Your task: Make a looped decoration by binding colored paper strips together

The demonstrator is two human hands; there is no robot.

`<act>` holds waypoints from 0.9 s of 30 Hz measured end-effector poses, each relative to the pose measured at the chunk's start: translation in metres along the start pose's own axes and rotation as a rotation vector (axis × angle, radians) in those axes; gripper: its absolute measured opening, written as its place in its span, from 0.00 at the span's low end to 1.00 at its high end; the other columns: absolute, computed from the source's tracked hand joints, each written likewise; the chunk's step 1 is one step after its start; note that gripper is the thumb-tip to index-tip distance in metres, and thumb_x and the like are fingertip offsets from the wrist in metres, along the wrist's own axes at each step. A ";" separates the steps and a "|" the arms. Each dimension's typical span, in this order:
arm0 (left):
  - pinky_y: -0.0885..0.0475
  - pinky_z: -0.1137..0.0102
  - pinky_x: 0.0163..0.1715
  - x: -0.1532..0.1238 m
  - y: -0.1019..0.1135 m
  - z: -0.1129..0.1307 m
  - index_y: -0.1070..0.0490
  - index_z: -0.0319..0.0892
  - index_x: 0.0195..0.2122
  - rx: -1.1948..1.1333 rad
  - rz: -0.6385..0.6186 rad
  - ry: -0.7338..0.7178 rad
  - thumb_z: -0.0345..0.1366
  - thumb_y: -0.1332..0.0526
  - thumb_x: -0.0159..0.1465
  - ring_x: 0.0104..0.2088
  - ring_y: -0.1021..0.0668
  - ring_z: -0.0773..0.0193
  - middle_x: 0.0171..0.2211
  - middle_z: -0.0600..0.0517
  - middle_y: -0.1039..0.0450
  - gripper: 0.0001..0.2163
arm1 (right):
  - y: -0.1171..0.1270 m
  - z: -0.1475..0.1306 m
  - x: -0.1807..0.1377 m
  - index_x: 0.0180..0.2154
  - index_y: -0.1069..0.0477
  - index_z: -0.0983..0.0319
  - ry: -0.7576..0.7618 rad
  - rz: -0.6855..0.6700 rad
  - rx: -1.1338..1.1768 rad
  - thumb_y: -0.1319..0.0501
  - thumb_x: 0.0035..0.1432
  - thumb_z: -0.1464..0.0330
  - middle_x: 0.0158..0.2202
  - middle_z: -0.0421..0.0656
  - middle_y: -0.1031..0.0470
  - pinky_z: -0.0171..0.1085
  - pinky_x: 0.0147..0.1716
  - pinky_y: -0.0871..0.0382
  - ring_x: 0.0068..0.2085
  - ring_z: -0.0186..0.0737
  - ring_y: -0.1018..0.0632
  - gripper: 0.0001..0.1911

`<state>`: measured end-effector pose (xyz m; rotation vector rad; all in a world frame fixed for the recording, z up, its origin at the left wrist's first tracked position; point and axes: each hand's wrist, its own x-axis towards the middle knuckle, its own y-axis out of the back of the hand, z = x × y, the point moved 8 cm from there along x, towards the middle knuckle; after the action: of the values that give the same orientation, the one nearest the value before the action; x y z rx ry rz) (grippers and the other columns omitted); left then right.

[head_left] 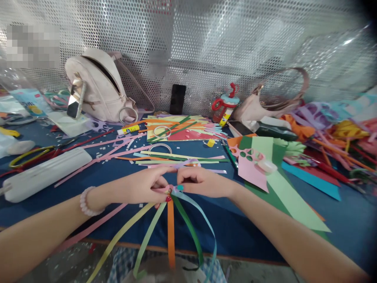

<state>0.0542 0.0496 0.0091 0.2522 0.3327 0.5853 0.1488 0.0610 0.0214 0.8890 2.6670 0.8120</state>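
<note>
My left hand (141,188) and my right hand (203,182) meet at the middle of the blue table (235,224), both pinched on one end of a bunch of coloured paper strips (171,224). The strips are pink, yellow-green, orange, dark green and light blue. They fan out toward me and hang over the table's front edge. A bead bracelet (85,201) circles my left wrist.
Loose strips and cut paper (176,131) lie beyond my hands, with a tape ring (159,148) and a glue stick (129,129). Green and pink sheets (273,184) lie to the right. A white case (44,173), scissors (29,155), two bags (97,84), a phone (177,99) and a perforated wall stand around.
</note>
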 end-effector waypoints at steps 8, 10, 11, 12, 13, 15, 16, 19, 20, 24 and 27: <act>0.39 0.76 0.22 0.000 -0.001 -0.006 0.60 0.47 0.63 0.001 0.012 0.028 0.35 0.42 0.61 0.23 0.34 0.71 0.24 0.59 0.38 0.33 | -0.003 -0.004 0.002 0.28 0.35 0.64 -0.006 -0.011 -0.075 0.45 0.56 0.69 0.25 0.36 0.39 0.30 0.25 0.44 0.26 0.29 0.38 0.06; 0.39 0.76 0.22 0.000 -0.001 -0.006 0.60 0.48 0.64 -0.008 0.020 0.025 0.37 0.42 0.60 0.23 0.34 0.70 0.25 0.57 0.36 0.34 | -0.004 -0.005 0.003 0.27 0.35 0.64 -0.011 -0.011 -0.095 0.45 0.55 0.71 0.25 0.37 0.38 0.30 0.26 0.43 0.27 0.29 0.38 0.05; 0.38 0.76 0.23 0.000 -0.001 -0.006 0.60 0.48 0.64 -0.013 0.021 0.024 0.37 0.42 0.60 0.23 0.33 0.70 0.26 0.57 0.36 0.34 | -0.004 -0.006 0.003 0.27 0.35 0.65 -0.014 -0.009 -0.102 0.45 0.55 0.72 0.25 0.37 0.38 0.30 0.26 0.43 0.27 0.30 0.37 0.05; 0.38 0.76 0.23 0.000 -0.002 -0.007 0.61 0.49 0.64 -0.014 0.021 0.027 0.37 0.42 0.61 0.23 0.33 0.70 0.26 0.57 0.35 0.34 | -0.004 -0.007 0.003 0.27 0.34 0.65 -0.016 -0.004 -0.106 0.44 0.54 0.72 0.26 0.37 0.38 0.30 0.26 0.43 0.27 0.30 0.37 0.05; 0.38 0.76 0.23 -0.001 -0.002 -0.007 0.61 0.49 0.64 -0.011 0.022 0.031 0.37 0.42 0.61 0.23 0.33 0.70 0.26 0.57 0.35 0.34 | -0.003 -0.007 0.003 0.27 0.34 0.65 -0.019 0.000 -0.109 0.44 0.54 0.73 0.26 0.37 0.37 0.30 0.26 0.43 0.27 0.30 0.37 0.05; 0.38 0.76 0.23 -0.001 -0.001 -0.007 0.61 0.50 0.64 0.003 0.026 0.035 0.37 0.42 0.61 0.23 0.33 0.70 0.26 0.57 0.35 0.33 | -0.003 -0.007 0.003 0.27 0.34 0.65 -0.022 0.006 -0.115 0.44 0.54 0.73 0.26 0.37 0.37 0.29 0.26 0.42 0.27 0.29 0.37 0.05; 0.38 0.76 0.24 -0.001 -0.001 -0.007 0.61 0.50 0.64 0.006 0.026 0.034 0.36 0.43 0.61 0.23 0.33 0.70 0.26 0.57 0.36 0.33 | -0.003 -0.007 0.003 0.26 0.34 0.65 -0.021 0.007 -0.118 0.44 0.54 0.73 0.26 0.37 0.37 0.29 0.27 0.42 0.27 0.29 0.36 0.05; 0.37 0.75 0.24 0.000 -0.003 -0.006 0.61 0.48 0.64 -0.009 0.010 0.015 0.35 0.43 0.61 0.22 0.33 0.71 0.23 0.59 0.39 0.33 | -0.004 -0.006 0.002 0.27 0.34 0.64 -0.019 0.008 -0.131 0.44 0.54 0.73 0.26 0.37 0.37 0.29 0.27 0.42 0.27 0.29 0.36 0.05; 0.37 0.76 0.24 0.000 -0.003 -0.006 0.61 0.47 0.64 -0.013 0.007 0.009 0.35 0.44 0.61 0.22 0.33 0.70 0.23 0.60 0.40 0.33 | -0.004 -0.006 0.002 0.27 0.34 0.64 -0.018 0.006 -0.136 0.44 0.54 0.73 0.26 0.37 0.36 0.29 0.27 0.42 0.27 0.30 0.36 0.05; 0.37 0.76 0.25 0.000 -0.003 -0.004 0.61 0.47 0.64 0.011 0.007 -0.006 0.35 0.43 0.61 0.23 0.34 0.71 0.22 0.61 0.43 0.33 | -0.005 -0.005 0.003 0.27 0.33 0.64 -0.007 0.005 -0.153 0.44 0.53 0.73 0.26 0.38 0.36 0.29 0.27 0.42 0.27 0.30 0.35 0.04; 0.36 0.75 0.26 0.000 -0.005 -0.002 0.62 0.47 0.64 0.017 -0.009 -0.010 0.33 0.44 0.61 0.22 0.34 0.71 0.21 0.62 0.47 0.34 | -0.006 -0.005 0.003 0.27 0.34 0.64 -0.009 0.004 -0.153 0.45 0.52 0.74 0.26 0.38 0.36 0.29 0.27 0.42 0.27 0.30 0.35 0.04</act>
<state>0.0554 0.0458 0.0055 0.2699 0.3290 0.5727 0.1418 0.0565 0.0222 0.8577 2.5558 0.9945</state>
